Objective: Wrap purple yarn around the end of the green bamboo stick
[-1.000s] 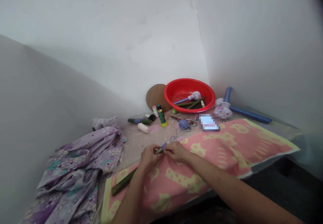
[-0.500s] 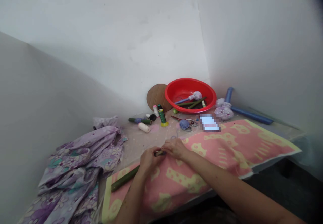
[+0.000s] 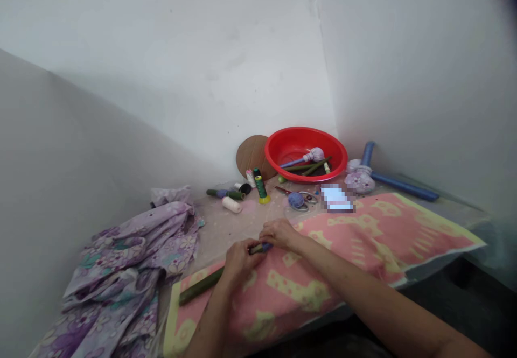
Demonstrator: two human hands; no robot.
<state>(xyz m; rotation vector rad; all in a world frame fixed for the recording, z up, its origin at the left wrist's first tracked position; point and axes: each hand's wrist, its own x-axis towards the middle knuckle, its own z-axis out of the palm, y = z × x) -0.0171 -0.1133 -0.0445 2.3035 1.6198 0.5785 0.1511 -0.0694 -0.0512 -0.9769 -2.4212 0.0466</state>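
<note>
Showing blue-wrapped tip again, uncovered between hands. Left hand curled closed around green stick, stick slanting left and near across pink-and-yellow towel. Right hand just beside tip, fingers half curled, hold unclear. Thread spools and red basin lie well apart, far.

Person's bare arms, seen from above
Left hand and right hand are shown uncovered, the arms entering from the frame's lower edge

Thread spools before basin, cloth left of towel.
</note>
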